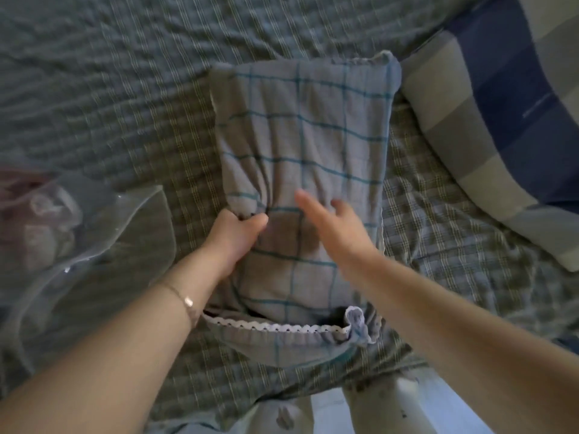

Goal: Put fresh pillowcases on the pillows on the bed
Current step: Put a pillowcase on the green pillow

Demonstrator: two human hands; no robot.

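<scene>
- The pillow [307, 170] lies in the middle of the bed, running lengthwise from near to far, already inside a grey pillowcase [313, 126] crossed by thin teal check lines
- The open mouth of the case [275, 332] faces the near edge; its hem carries a white zigzag trim, and the opening sags so a dark gap shows inside
- At the near right corner of that mouth a bit of pale fabric [360, 324] bunches up
- The left hand [235, 236] grips the left side of the case about halfway along, fingers curled tight and pinching a gathered fold of cloth, with wrinkles fanning out from the grip
- A thin bracelet [186, 300] sits on the left wrist
- The right hand [332, 223] is over the case to the right of the grip, blurred, fingers extended and loosely apart, closed on nothing; I cannot tell whether the palm touches the cloth
- Under it all the plaid bedsheet [141, 104] is rumpled, in green-grey checks
- To the far right a second pillow [501, 120] in broad blue and grey blocks lies just beside the first one's far right corner
- At the left, a clear plastic bag [94, 233] rests on the sheet with something pale inside
- At the near edge the person's legs [391, 402] show in light patterned trousers
</scene>
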